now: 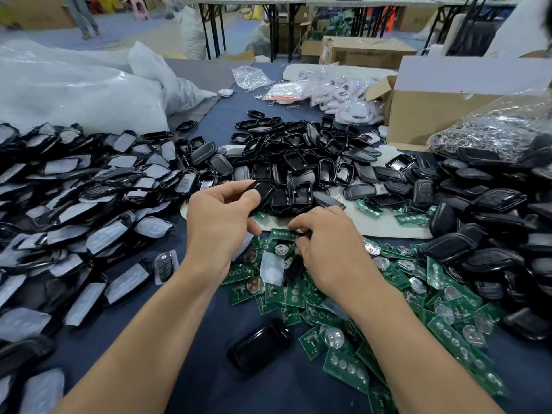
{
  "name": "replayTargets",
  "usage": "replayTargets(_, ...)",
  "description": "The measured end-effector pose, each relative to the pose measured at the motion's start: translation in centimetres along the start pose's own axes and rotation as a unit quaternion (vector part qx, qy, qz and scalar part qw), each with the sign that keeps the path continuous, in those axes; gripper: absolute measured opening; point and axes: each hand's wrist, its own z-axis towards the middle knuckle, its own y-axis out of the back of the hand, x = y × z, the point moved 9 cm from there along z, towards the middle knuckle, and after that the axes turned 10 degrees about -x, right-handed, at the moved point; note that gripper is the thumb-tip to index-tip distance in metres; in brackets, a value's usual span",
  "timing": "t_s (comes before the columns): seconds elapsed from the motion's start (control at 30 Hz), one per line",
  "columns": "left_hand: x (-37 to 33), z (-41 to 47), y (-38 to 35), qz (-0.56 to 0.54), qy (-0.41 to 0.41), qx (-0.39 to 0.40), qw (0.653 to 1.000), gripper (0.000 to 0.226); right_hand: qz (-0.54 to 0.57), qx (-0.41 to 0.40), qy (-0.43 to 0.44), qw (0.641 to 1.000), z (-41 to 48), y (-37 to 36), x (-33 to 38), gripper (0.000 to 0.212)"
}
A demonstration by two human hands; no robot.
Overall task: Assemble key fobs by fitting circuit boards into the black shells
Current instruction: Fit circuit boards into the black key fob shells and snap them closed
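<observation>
Progress is judged partial: at centre a black shell (264, 191) is gripped by the left hand (219, 218) and a circuit board (282, 234) is pinched by the right hand (331, 249), while empty shells (298, 162) farther off and loose boards (448, 318) at near right are left unfitted.

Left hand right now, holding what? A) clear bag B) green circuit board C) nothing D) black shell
D: the left hand grips a black shell, raised over the piles, while the right hand pinches a green circuit board.
</observation>
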Motion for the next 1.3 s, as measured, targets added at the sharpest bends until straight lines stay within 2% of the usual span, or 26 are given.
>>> replayTargets(0.1, 0.4, 0.1, -0.2, -0.014, 0.017, 0.005, 1.000, 0.017, 0.015, -0.022, -0.004, 1.000, 0.0, 0.2, -0.2, 0.021)
replayTargets(0.17, 0.7, 0.2, -0.3, -0.029, 0.032, 0.009, 0.999, 0.018, 0.082, -0.067, -0.035, 0.994, 0.0, 1.3, -0.6, 0.023)
replayTargets(0.3, 0.9, 0.0, -1.4, -0.030, 0.033, 0.056, 0.997, 0.037, 0.265, -0.140, -0.144, 0.943, -0.3, 3.2, -2.1, 0.032)
replayTargets(0.47, 0.8, -1.1, -2.8, -0.051, 0.018, 0.131, 0.990, 0.045, 0.381, -0.153, -0.199, 0.890, -0.8, 3.9, -2.5, 0.023)
replayTargets(0.67, 0.6, -1.1, -2.5, -0.060, 0.023, 0.127, 0.990, 0.022, 0.393, -0.147, -0.220, 0.881, -0.7, 3.3, -3.1, 0.020)
replayTargets(0.83, 0.2, -1.4, -2.5, -0.060, 0.025, 0.128, 0.990, 0.005, 0.435, -0.140, -0.235, 0.858, -0.7, 3.0, -3.2, 0.023)
replayTargets(0.97, 0.1, -1.2, -2.2, -0.053, 0.019, 0.124, 0.991, 0.012, 0.482, -0.143, -0.253, 0.827, -0.8, 3.0, -3.8, 0.031)
replayTargets(1.07, -0.1, -1.2, -2.3, -0.046, 0.008, 0.134, 0.990, 0.023, 0.522, -0.143, -0.270, 0.796, -0.8, 3.0, -4.3, 0.025)
replayTargets(1.17, -0.2, -1.5, -2.6, -0.040, -0.002, 0.151, 0.988, 0.033, 0.522, -0.138, -0.268, 0.798, -0.6, 2.8, -4.2, 0.024)
replayTargets(1.3, -0.2, -1.6, -3.0, -0.038, 0.001, 0.165, 0.985, 0.038, 0.501, -0.122, -0.251, 0.819, -0.5, 2.7, -4.0, 0.031)
